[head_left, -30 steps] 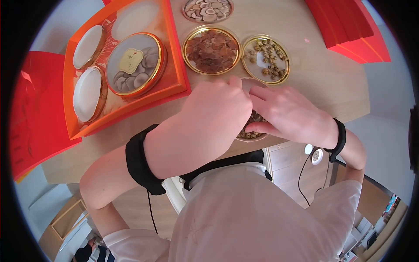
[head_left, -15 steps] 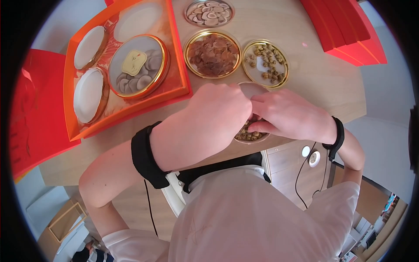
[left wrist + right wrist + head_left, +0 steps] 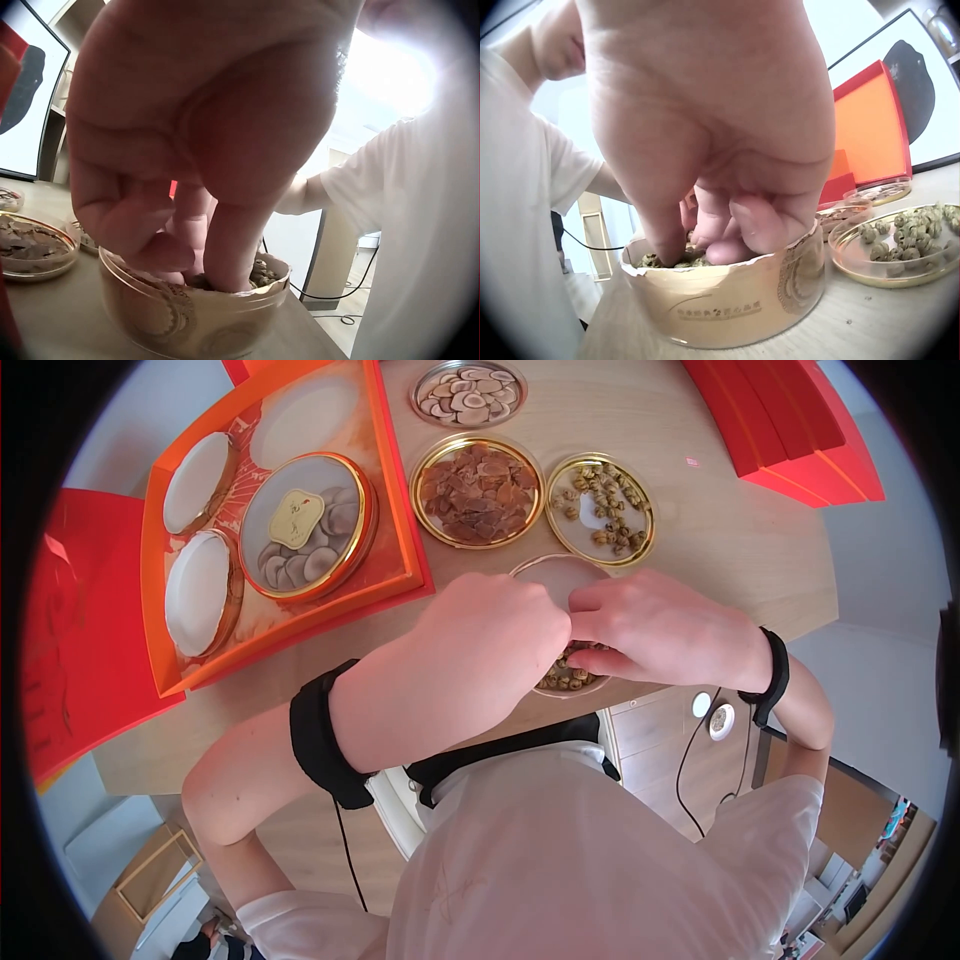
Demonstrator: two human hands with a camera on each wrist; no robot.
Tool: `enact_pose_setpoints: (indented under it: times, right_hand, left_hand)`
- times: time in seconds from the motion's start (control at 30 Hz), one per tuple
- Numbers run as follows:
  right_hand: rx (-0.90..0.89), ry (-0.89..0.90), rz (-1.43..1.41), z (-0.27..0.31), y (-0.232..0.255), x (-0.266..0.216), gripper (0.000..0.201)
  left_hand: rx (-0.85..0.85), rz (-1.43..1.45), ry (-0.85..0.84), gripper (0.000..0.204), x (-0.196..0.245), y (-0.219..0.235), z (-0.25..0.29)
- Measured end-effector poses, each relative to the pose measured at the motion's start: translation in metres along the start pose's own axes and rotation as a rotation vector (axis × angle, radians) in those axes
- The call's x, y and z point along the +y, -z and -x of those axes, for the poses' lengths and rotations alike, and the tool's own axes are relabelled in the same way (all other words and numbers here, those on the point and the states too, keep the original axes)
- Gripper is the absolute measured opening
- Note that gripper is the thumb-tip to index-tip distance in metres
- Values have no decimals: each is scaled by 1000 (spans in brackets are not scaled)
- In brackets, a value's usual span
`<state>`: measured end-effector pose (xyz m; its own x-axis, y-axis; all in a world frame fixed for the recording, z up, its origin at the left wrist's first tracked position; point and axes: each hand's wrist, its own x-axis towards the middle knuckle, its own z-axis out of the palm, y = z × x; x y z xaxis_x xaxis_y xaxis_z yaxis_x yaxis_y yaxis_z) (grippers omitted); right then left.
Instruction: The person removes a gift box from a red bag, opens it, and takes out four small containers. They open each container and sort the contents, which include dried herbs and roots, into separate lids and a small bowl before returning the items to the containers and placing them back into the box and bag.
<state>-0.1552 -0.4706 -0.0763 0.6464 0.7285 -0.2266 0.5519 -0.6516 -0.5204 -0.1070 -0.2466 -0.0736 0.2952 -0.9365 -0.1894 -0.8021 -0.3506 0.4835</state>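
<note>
Tub [image 3: 720,304] sits close, likely for easy reach; left hand [image 3: 490,635], right hand [image 3: 670,622] dip in, fingers [image 3: 757,225] bent; pinching, can't tell.

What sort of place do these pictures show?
Probably a room in a home or office: a table bears an orange box and brown slices, and a black-framed panel, perhaps a screen, shows beyond.

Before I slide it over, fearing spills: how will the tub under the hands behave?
The tub probably won't tip easily, sitting on a broad base. Its roundish dried pieces may roll, lying loose. Its thin, ragged rim looks apt to tear.
</note>
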Motion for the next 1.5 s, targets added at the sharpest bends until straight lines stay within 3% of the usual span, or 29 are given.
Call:
enact_pose_setpoints:
  times: [0.5,0.6,0.67,0.87,0.97,1.17,1.27,1.37,1.47,1.5]
  right_hand:
    - [77,40,24,4,-4,7,15]
    - [137,61,-123,7,2,6,14]
    - [203,5,-142,11,11,7,13]
    - [439,-181,44,14,24,60,19]
    - [472,-370,91,16,25,69,27]
    - [536,-427,81,34,36,75,29]
    - [572,-430,28,40,37,65,27]
    - [445,-523,-118,41,32,46,26]
    - [439,-259,-63,34,18,37,26]
    - [403,-248,-63,29,16,31,25]
  left_hand:
    - [-66,-83,-48,6,-1,-1,-3]
    - [-76,-79,-64,9,-3,-1,-2]
    - [-87,-66,-47,11,-2,-2,-1]
    - [208,-97,-32,13,7,0,-12]
    - [230,-175,-10,17,15,8,-31]
    - [288,-196,1,26,7,18,-91]
    - [392,-198,-23,25,6,21,-85]
    - [377,-157,95,23,13,22,-57]
    - [329,-208,185,20,13,18,-34]
    - [305,-219,213,20,11,17,-28]
